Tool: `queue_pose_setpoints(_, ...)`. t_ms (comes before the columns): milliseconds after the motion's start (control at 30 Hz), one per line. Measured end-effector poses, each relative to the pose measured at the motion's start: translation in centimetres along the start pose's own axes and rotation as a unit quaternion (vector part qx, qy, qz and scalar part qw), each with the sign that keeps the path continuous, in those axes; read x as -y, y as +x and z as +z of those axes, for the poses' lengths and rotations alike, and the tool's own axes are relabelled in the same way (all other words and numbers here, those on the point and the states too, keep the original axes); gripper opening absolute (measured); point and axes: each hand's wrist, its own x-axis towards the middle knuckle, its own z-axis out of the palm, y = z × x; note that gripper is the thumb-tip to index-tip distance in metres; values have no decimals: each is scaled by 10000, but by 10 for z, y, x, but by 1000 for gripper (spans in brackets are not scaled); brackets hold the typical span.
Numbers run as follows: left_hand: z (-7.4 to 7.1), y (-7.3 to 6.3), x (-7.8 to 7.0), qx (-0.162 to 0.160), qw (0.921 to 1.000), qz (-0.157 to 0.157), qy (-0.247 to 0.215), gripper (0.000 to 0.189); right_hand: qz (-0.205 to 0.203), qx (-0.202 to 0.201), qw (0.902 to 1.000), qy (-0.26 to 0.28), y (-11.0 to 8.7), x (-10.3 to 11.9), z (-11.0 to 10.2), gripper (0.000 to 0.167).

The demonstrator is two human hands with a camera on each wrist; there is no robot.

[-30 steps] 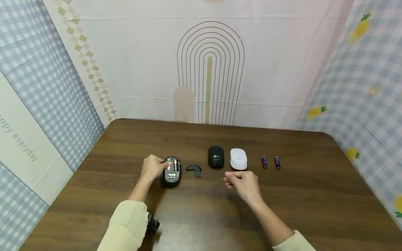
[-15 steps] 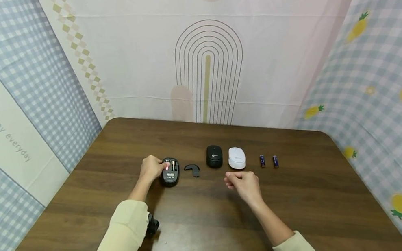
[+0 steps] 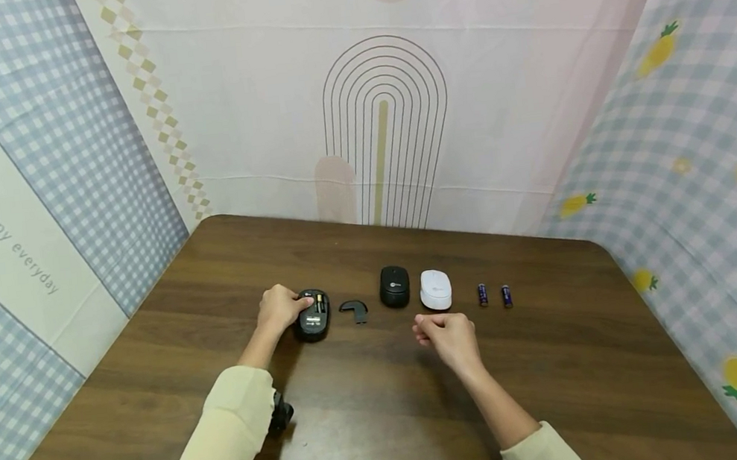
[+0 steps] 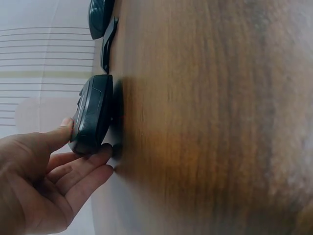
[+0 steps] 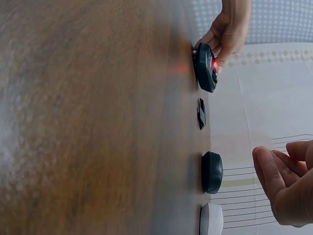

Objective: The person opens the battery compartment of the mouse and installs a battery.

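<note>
My left hand pinches an upturned black computer mouse, with the thumb on its underside and the fingers beneath its edge. Its battery compartment is uncovered; whether batteries fill it is too small to tell. A red light glows beside the thumb in the right wrist view. In the left wrist view the mouse is tilted, one edge close to the table. Just right of it lies a loose black battery cover. My right hand hovers in front of a white mouse, fingers loosely bent around nothing.
A second black mouse stands upright left of the white one. Two small blue batteries lie farther right on the brown wooden table. A patterned cloth backdrop hangs behind the table's far edge.
The red glow seen near the left thumb earlier no longer shows in the head view. The head view shifts slightly; both hands keep nearly the same places.
</note>
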Motion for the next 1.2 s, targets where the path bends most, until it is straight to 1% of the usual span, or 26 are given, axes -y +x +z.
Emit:
queue_pose_setpoints(333, -3, -2, -3, 8, 9998, -125, 129, 37, 49, 15, 10000, 3, 5, -1, 0, 21)
queue_pose_setpoints(433, -5, -3, -4, -34, 9998, -131, 132, 37, -26, -24, 9998, -182, 9, -2, 0, 18)
queue_pose_setpoints(500, -4, -3, -5, -149, 9997, -106, 169, 35, -39, 11, 9997, -231, 13, -4, -1, 17)
queue_pose_setpoints(633, -1, -5, -10, -657, 9970, 99, 401, 30, -22, 125, 9995, -296, 23, -6, -3, 17)
queue_pose_setpoints(733, 3, -5, -18, -1031, 9917, 439, 638, 30, -343, 88, 9955, -882, 32, -6, -4, 18)
queue_pose_setpoints(767, 5, -5, -22, -1056, 9905, 582, 654, 30, -473, 52, 9923, -1141, 36, -6, -4, 19)
queue_pose_setpoints(833, 10, -4, -32, -973, 9894, 888, 618, 35, -738, -29, 9839, -1627, 42, -4, -3, 21)
queue_pose_setpoints(867, 13, -4, -37, -907, 9885, 1081, 542, 39, -848, -15, 9809, -1751, 46, -4, -2, 22)
queue_pose_setpoints(967, 24, -2, -51, -478, 9862, 1560, 279, 47, -911, 156, 9782, -1861, 57, -1, 2, 27)
queue_pose_setpoints(1033, 32, 0, -60, -205, 9822, 1858, 165, 51, -906, 307, 9765, -1933, 64, 0, 6, 32)
queue_pose_setpoints(1067, 36, 1, -64, -84, 9803, 1967, 156, 54, -891, 396, 9750, -1998, 67, 1, 8, 35)
queue_pose_setpoints(1200, 51, 5, -77, 457, 9740, 2196, 309, 62, -753, 590, 9669, -2366, 78, 0, 17, 47)
